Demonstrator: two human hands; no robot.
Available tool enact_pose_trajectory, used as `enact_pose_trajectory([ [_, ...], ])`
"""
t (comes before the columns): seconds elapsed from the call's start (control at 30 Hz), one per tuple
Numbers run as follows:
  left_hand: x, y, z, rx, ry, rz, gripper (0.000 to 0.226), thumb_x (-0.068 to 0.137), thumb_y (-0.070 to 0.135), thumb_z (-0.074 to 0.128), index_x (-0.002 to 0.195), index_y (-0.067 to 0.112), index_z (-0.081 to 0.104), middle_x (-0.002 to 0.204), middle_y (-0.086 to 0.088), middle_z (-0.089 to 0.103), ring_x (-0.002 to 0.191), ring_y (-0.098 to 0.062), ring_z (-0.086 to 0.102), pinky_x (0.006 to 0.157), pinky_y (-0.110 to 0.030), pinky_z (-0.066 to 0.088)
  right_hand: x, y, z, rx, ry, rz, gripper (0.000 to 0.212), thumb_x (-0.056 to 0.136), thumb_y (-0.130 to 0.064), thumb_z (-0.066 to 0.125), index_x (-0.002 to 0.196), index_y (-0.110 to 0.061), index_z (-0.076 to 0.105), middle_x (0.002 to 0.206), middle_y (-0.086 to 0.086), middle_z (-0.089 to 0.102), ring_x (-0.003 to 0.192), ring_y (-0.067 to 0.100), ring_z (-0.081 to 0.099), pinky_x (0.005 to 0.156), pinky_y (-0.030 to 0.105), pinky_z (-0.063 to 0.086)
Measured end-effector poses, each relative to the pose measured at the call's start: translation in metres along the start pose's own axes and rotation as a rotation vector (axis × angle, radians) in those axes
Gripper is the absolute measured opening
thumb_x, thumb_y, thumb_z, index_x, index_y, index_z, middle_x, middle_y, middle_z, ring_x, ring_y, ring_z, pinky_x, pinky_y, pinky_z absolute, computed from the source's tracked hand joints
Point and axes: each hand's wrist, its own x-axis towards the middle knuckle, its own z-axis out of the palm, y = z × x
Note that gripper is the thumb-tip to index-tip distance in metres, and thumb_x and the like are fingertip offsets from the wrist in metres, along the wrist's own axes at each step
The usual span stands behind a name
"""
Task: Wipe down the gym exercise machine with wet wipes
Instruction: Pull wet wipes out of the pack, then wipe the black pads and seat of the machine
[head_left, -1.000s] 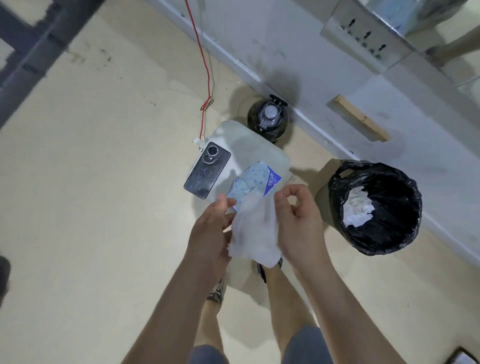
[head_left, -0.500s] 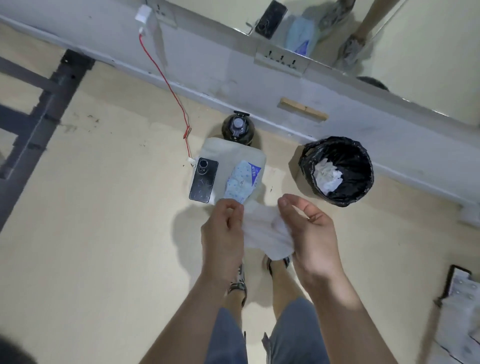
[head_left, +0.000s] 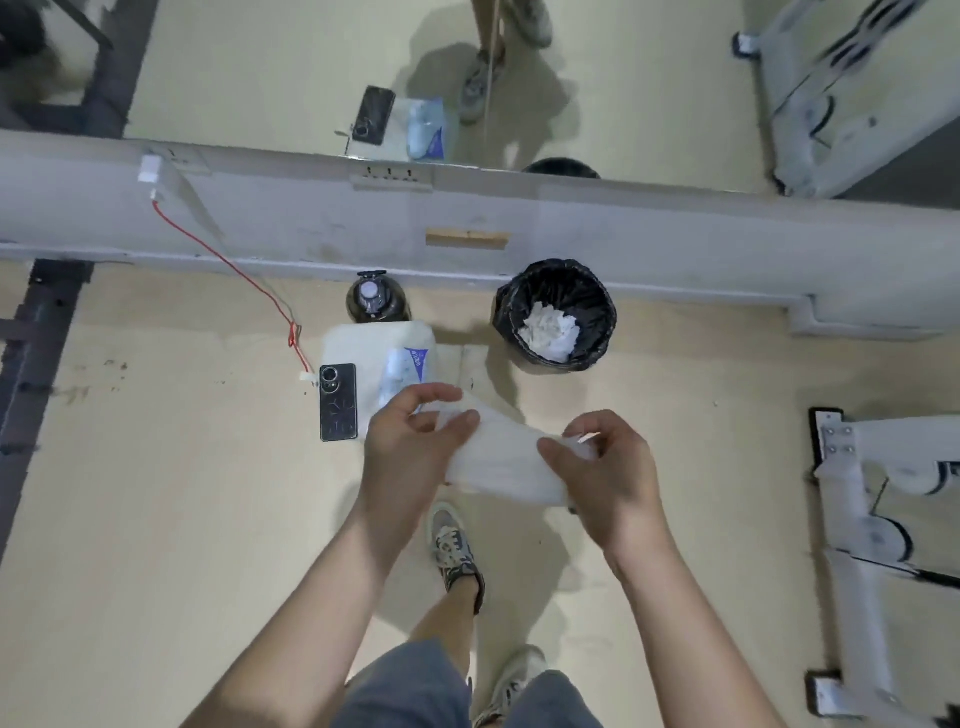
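One second ago the wipe (head_left: 501, 465) was hanging folded between two hands held close together, just over the pack (head_left: 408, 364). Now the hands are well apart and the wipe is pulled out wide between them, almost flat, in the air above the floor (head_left: 182, 493). The view is also higher than before, and a white machine (head_left: 893, 447) comes in at the right edge. To my judgement this means the wipe is free of the pack and opened, ready for use, but the wiping itself is not yet begun: the wipe touches nothing except the hands.

The left hand (head_left: 410, 447) is half closed. Its thumb and fingers pinch the left edge of the wipe, and the other fingers are curled loosely. The right hand (head_left: 613, 473) grasps the right edge in the same way, with bent fingers and the thumb on top; a small corner of the wipe stands out above its knuckles. Both hands hold only the wipe.

The pack lies on a low white bench (head_left: 363, 345), beside a phone (head_left: 338, 402), just behind the left hand. A bin (head_left: 506, 317) with crumpled wipes (head_left: 550, 330) inside stands near, by the wall. The next step is probably to turn right to the machine.
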Motion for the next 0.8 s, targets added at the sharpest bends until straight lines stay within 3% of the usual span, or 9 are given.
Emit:
enact_pose_trajectory([
  [0.07,-0.013,-0.009,0.012,0.335,0.038,0.161,0.011,0.086,0.021,0.071,0.083,0.028,0.063,0.071,-0.004,0.066,0.054,-0.016,0.052,0.055,-0.029,0.04,-0.018,0.011,-0.024,-0.397,0.096,-0.211,0.014,0.09,-0.026,0.065,0.098,-0.026,0.053,0.081,-0.003,0.057,0.071,0.021,0.053,0.065,0.034,0.043],
  [0.13,-0.032,-0.014,0.028,0.507,0.051,0.274,0.011,0.093,0.022,0.063,0.084,0.028,0.059,0.068,0.003,0.063,0.048,-0.014,0.046,0.051,-0.028,0.037,-0.036,0.024,-0.051,-0.436,0.097,-0.26,0.025,0.089,-0.032,0.064,0.113,-0.03,0.055,0.078,-0.004,0.059,0.075,0.019,0.056,0.071,0.034,0.046],
  [0.23,-0.066,-0.013,0.057,0.284,0.038,0.209,0.008,0.095,0.015,0.059,0.091,0.022,0.06,0.071,-0.001,0.065,0.046,-0.012,0.044,0.043,-0.021,0.035,-0.062,0.054,-0.091,-0.018,-0.008,-0.022,0.022,0.086,-0.026,0.071,0.108,-0.024,0.068,0.07,-0.003,0.061,0.052,0.002,0.053,0.054,0.018,0.042],
  [0.33,-0.106,-0.011,0.09,-0.018,0.019,-0.046,0.013,0.094,0.012,0.06,0.09,0.023,0.066,0.064,0.007,0.058,0.049,-0.006,0.044,0.043,-0.019,0.03,-0.09,0.096,-0.126,0.512,-0.094,0.169,0.018,0.087,-0.01,0.07,0.104,-0.012,0.072,0.089,0.002,0.071,0.073,0.008,0.064,0.064,0.019,0.048],
  [0.43,-0.159,-0.015,0.115,-0.169,-0.185,-0.18,0.017,0.092,0.007,0.057,0.095,0.019,0.069,0.054,0.01,0.052,0.039,-0.003,0.035,0.037,-0.016,0.017,-0.126,0.135,-0.157,1.137,0.064,0.227,0.019,0.088,0.005,0.06,0.099,-0.008,0.065,0.081,0.007,0.071,0.068,0.017,0.068,0.061,0.026,0.056],
  [0.5,-0.196,-0.022,0.129,-0.104,-0.289,-0.148,0.02,0.093,0.007,0.056,0.103,0.017,0.07,0.056,0.009,0.054,0.039,-0.003,0.032,0.036,-0.015,0.016,-0.15,0.159,-0.171,1.313,0.182,0.231,0.02,0.09,0.006,0.056,0.098,-0.012,0.061,0.077,0.008,0.069,0.061,0.019,0.065,0.051,0.025,0.053],
  [0.57,-0.232,-0.027,0.146,0.002,-0.365,-0.05,0.02,0.092,0.013,0.061,0.106,0.021,0.073,0.065,0.009,0.055,0.048,-0.005,0.032,0.04,-0.017,0.021,-0.174,0.184,-0.182,1.013,0.391,0.18,0.019,0.094,-0.001,0.058,0.1,-0.019,0.059,0.073,0.004,0.061,0.058,0.019,0.055,0.047,0.024,0.044],
  [0.7,-0.298,-0.029,0.182,0.102,-0.508,0.176,0.024,0.082,0.025,0.07,0.105,0.031,0.074,0.068,0.008,0.057,0.066,-0.011,0.045,0.055,-0.025,0.033,-0.222,0.236,-0.205,-0.013,0.787,0.057,0.016,0.096,-0.024,0.056,0.111,-0.029,0.054,0.083,-0.002,0.056,0.067,0.02,0.052,0.061,0.03,0.039],
  [0.8,-0.349,-0.028,0.205,0.245,-0.651,0.454,0.025,0.092,0.014,0.065,0.11,0.03,0.072,0.065,0.004,0.055,0.061,-0.01,0.044,0.053,-0.018,0.04,-0.263,0.253,-0.23,0.054,0.826,0.083,0.027,0.098,-0.038,0.048,0.094,-0.015,0.062,0.088,0.008,0.063,0.073,0.027,0.058,0.064,0.034,0.045],
])
